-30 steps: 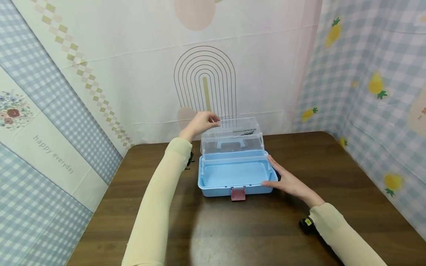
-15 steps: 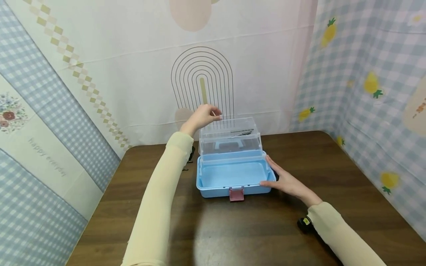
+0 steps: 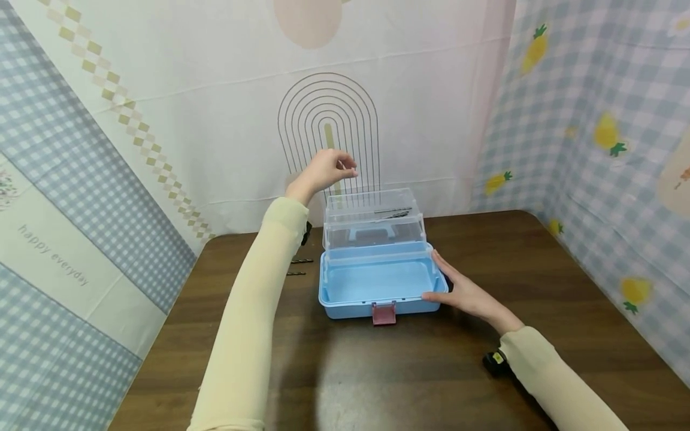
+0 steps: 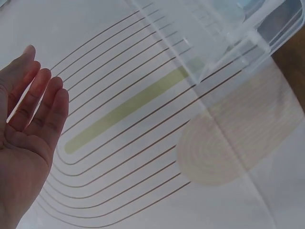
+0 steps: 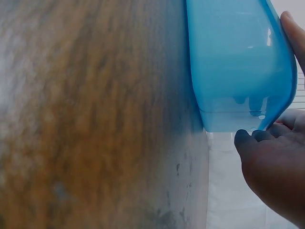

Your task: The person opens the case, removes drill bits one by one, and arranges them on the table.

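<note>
A light blue plastic toolbox (image 3: 356, 312) stands open on the table, its red latch (image 3: 384, 313) hanging at the front. Clear trays (image 3: 345, 234) are raised at its back, and several dark twist drill bits (image 3: 399, 214) lie in the upper one. My left hand (image 3: 330, 169) is up in the air above the trays' left corner, fingers loosely bent; the left wrist view shows that palm (image 4: 29, 143) with nothing in it. My right hand (image 3: 468, 295) grips the toolbox's right end, thumb on the front rim, fingers along the side; the right wrist view shows them against the blue wall (image 5: 238, 62).
Two more drill bits (image 3: 302, 261) lie on the brown wooden table (image 3: 409, 377) left of the toolbox, partly behind my left sleeve (image 3: 242, 323). Patterned cloth (image 3: 431, 120) hangs behind the table's back edge and along both sides.
My left hand has risen up and away from the trays' upper left corner. The drill bits on the table show more now. My right hand stays on the toolbox.
</note>
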Demonstrator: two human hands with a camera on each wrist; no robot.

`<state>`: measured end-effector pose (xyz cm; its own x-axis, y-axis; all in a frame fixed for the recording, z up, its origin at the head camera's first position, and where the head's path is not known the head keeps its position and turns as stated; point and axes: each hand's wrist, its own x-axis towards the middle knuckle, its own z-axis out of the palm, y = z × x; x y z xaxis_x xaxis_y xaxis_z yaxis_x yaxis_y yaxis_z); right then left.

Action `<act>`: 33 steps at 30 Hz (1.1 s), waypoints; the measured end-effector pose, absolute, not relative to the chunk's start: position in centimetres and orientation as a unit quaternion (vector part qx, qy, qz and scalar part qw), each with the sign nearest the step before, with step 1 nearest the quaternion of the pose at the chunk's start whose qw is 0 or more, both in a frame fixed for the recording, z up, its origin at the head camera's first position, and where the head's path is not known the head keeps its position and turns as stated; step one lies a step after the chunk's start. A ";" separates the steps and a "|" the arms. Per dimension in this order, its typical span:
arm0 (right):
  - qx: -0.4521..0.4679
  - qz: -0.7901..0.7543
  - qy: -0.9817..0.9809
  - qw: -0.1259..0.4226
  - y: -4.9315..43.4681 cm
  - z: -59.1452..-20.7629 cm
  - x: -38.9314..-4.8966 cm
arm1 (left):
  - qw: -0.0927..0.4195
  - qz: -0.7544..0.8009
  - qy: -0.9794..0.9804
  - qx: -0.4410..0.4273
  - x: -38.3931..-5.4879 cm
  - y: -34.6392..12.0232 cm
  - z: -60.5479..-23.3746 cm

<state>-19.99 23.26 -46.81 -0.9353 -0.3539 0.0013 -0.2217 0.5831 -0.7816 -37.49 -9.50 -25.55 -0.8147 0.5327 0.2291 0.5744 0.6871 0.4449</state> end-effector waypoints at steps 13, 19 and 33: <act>-0.162 -0.426 0.887 0.079 23.6 -46.6 -19.8 | 0.028 -0.239 -0.921 -0.307 -37.3 -8.6 -25.3; -0.163 -0.430 0.885 0.076 23.5 -46.7 -19.6 | 0.000 -0.219 -0.921 -0.321 -37.3 -7.3 -27.7; -0.159 -0.432 0.884 0.074 23.6 -46.9 -19.6 | -0.043 -0.202 -0.923 -0.325 -37.2 -5.0 -32.3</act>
<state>-19.62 23.55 -46.94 -0.9381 -0.3462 0.0066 -0.2178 0.5751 -0.7886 -37.23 -4.96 -32.31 -0.7853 0.6168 0.0528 0.5823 0.7070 0.4013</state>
